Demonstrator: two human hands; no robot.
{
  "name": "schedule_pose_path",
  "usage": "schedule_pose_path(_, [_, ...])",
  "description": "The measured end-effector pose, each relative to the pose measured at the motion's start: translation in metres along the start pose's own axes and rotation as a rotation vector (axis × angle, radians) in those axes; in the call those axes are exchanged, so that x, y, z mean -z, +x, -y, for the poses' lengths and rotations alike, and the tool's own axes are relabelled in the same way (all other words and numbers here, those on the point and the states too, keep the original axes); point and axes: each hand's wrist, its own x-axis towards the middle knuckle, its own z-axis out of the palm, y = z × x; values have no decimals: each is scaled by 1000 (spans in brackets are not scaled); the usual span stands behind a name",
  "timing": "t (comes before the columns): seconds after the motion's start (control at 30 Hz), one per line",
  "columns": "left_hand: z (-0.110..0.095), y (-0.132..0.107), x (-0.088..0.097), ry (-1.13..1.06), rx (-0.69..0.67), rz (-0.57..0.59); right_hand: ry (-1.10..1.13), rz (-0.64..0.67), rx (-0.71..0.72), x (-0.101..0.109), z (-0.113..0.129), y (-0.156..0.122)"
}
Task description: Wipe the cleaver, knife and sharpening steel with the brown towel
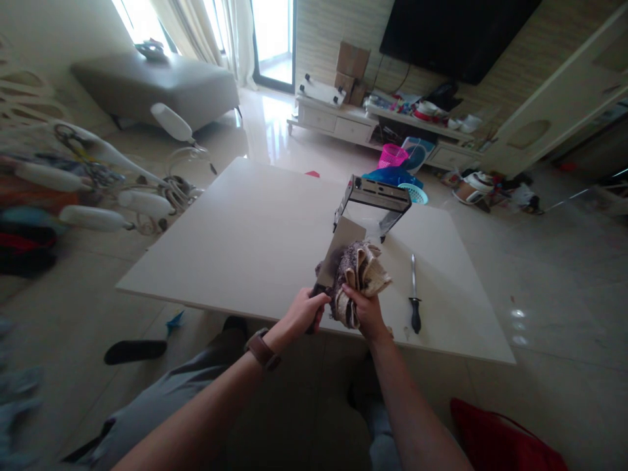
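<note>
My left hand [307, 309] is closed round the dark handle of a cleaver [342, 245], whose broad blade points up and away over the table. In my right hand [366, 311] is a bunched cloth [366, 268], brown-grey on one side and cream on the other. The cloth lies against the right side of the blade and covers part of it. Right of my hands, a honing steel [415, 294] with a black handle lies on the white table [235, 242]. Just beyond the blade stands a dark-framed knife block [375, 203] with slots in its top and clear-looking sides.
A blue bag [390, 176] and a light-blue strainer [415, 193] sit behind the block. Left of the table stands a lamp with white shades [171, 122]. A red bag [503, 438] lies on the floor at lower right. A low cabinet [333, 121] lines the far wall.
</note>
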Motion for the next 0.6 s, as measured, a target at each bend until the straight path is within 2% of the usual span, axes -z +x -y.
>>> schedule_pose_path(0.13, [0,0,0,3,0,1,9,45,65,-2,0,-1])
schedule_pose_path(0.37, [-5,-5,-3,30,-9,18,-16,-17,57,-5,2,-3])
schedule_pose_path(0.6, [-13,-3,2,87,10,43,-51,-16,114,1,8,3])
